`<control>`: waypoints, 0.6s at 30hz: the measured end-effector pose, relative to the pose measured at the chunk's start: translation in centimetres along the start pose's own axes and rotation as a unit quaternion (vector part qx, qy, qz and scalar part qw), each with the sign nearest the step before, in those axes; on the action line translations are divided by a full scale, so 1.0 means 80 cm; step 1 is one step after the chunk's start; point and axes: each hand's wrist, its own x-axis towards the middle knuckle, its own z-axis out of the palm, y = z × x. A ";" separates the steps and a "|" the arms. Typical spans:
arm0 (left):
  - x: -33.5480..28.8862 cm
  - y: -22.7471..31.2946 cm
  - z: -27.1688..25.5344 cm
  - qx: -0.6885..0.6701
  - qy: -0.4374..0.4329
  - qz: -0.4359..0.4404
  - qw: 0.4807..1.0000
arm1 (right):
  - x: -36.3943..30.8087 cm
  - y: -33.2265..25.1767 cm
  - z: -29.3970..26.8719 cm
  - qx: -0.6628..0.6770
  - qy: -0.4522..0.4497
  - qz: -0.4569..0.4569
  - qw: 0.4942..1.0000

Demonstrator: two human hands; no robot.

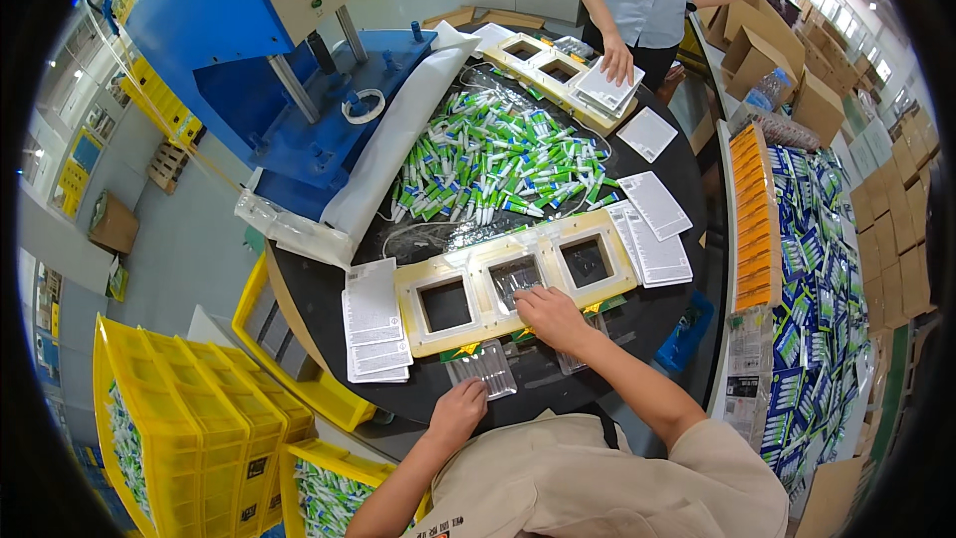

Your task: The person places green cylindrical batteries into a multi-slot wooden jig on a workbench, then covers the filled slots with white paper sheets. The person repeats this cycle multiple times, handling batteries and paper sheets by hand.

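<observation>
A pale cream frame (418,291) with three square openings lies across the near side of the round black table (398,244). In its middle opening sits a clear plastic blister (512,277), and the fingertips of my right hand (554,321) are closed at its near edge. My left hand (459,412) has its fingers closed at the lower left edge of another clear ribbed blister (486,370), just in front of the frame. A further clear blister (573,361) lies partly under my right forearm. White printed cards are stacked at the frame's left (374,309) and right (659,249) ends.
A heap of small white tubes with green and blue labels (498,154) covers the table's middle. Beyond it, a person's hand (617,62) rests on cards over a second frame (528,65). A blue machine (229,30) stands left, yellow crates (199,408) lower left, blue packs (812,309) right.
</observation>
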 end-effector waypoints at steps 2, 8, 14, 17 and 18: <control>-0.002 -0.002 0.000 -0.011 0.014 -0.010 1.000 | -0.012 -0.011 -0.007 -0.012 0.100 -0.028 0.995; -0.013 -0.007 0.010 -0.069 0.094 -0.042 0.992 | -0.059 -0.112 0.006 0.176 -0.167 -0.052 0.969; -0.027 -0.003 0.015 -0.147 0.167 -0.162 0.961 | -0.070 -0.112 0.055 0.187 -0.159 -0.002 0.969; -0.025 0.001 0.017 -0.135 0.198 -0.160 0.958 | -0.069 -0.110 0.031 0.194 -0.154 0.016 0.969; -0.025 0.001 0.017 -0.133 0.206 -0.176 0.953 | -0.063 -0.112 0.018 0.194 -0.148 0.013 0.970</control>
